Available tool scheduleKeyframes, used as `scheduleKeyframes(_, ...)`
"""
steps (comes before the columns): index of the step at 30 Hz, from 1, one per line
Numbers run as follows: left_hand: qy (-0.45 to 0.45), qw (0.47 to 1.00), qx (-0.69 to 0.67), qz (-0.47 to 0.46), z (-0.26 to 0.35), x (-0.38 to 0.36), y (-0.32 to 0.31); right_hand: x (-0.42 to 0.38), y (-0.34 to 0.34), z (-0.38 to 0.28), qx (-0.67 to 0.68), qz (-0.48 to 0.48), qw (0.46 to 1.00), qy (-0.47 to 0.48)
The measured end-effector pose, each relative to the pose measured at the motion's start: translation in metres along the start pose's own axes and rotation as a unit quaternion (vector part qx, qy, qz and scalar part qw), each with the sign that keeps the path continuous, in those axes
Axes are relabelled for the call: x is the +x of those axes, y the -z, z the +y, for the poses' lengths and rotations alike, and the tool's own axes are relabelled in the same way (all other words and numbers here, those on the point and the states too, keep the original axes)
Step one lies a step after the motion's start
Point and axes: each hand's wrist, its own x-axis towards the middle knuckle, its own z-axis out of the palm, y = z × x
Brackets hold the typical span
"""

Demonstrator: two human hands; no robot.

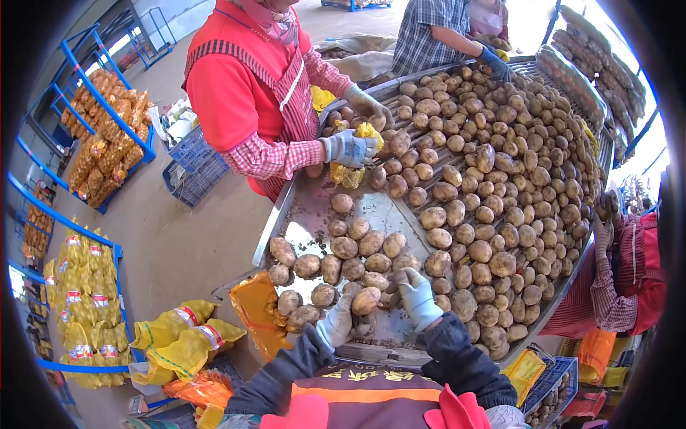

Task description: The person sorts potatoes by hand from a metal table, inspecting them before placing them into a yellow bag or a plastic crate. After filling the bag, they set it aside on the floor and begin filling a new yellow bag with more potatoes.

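Observation:
Many brown potatoes cover the sorting table, thick on its slatted right part and thinner on the metal plate in front of me. Both my hands wear pale grey gloves. My left hand is at the near edge, beside a potato; whether its fingers grip that potato is hard to tell. To the right, my right hand reaches over the plate with its fingers bent down near other potatoes, their tips partly hidden. An orange mesh bag hangs at the plate's left corner with potatoes at its mouth.
Across the table a person in red holds a yellow mesh bag. Another person works at the far end, a third at the right. Filled yellow bags, blue crates and blue racks stand left.

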Motion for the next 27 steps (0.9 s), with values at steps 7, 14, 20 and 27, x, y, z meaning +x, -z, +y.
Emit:
scheduleKeyframes(7,0.026,0.999,-0.045,0.001,-0.007,0.003,0.012,-0.016,-0.006,0.029,-0.147,-0.04,0.952,0.266)
scheduleKeyframes(14,-0.003,1.0,-0.018,0.003,-0.009,-0.005,0.007,-0.026,-0.011,0.022,-0.275,-0.076,0.908,0.307)
scheduleKeyframes(20,-0.042,0.97,0.239,0.006,-0.009,0.003,0.013,-0.02,-0.016,0.041,-0.243,-0.092,0.917,0.302)
scheduleKeyframes(27,-0.292,0.763,0.541,0.199,-0.021,0.01,0.032,0.001,-0.002,0.019,-0.597,0.115,0.746,0.271)
